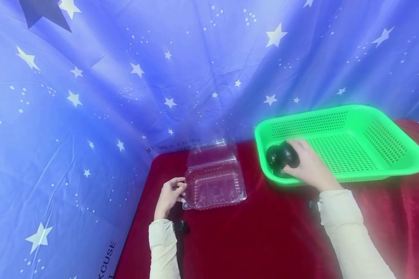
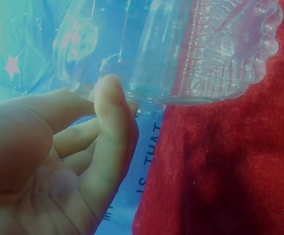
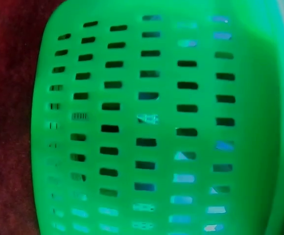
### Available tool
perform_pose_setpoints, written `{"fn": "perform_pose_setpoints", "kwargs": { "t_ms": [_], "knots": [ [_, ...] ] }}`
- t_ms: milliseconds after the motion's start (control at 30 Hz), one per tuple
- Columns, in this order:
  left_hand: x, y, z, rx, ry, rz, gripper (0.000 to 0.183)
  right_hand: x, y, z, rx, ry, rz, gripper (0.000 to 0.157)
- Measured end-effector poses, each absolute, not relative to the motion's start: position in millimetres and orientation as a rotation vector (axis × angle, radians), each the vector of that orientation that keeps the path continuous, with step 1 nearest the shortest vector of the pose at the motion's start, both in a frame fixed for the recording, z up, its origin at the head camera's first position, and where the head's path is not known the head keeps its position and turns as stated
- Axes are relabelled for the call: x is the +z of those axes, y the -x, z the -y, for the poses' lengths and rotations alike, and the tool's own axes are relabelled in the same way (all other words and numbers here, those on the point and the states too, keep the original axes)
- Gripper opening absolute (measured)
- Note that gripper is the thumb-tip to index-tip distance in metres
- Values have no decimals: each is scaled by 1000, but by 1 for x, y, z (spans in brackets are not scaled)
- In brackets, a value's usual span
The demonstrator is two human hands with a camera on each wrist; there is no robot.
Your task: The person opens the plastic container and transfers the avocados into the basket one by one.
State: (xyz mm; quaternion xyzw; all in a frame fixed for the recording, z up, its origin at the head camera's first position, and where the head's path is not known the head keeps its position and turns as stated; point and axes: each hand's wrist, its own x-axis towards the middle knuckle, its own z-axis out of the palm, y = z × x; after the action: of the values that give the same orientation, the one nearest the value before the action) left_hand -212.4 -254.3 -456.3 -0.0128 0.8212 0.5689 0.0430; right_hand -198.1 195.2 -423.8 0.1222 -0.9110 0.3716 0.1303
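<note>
A clear plastic clamshell container sits with its lid raised at the back of the red table. My left hand pinches its left edge; in the left wrist view a fingertip overlaps the clear rim. Over the left end of a green plastic basket, my right hand grips a glossy black ball. Another black ball shows just left of it inside the basket. The right wrist view holds only the basket's slotted wall, with the right hand out of sight.
A red cloth covers the table. Blue star-print fabric hangs behind and along the left side, close to the table's edge. The basket's raised rim stands to the right of the container.
</note>
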Motion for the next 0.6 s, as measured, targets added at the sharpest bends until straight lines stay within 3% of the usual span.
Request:
{"fn": "perform_pose_setpoints", "kwargs": {
  "t_ms": [600],
  "knots": [
    [-458,214,258,1756,24,-2455,38,-424,201,-208,958,-472,2696,82]
  ]
}}
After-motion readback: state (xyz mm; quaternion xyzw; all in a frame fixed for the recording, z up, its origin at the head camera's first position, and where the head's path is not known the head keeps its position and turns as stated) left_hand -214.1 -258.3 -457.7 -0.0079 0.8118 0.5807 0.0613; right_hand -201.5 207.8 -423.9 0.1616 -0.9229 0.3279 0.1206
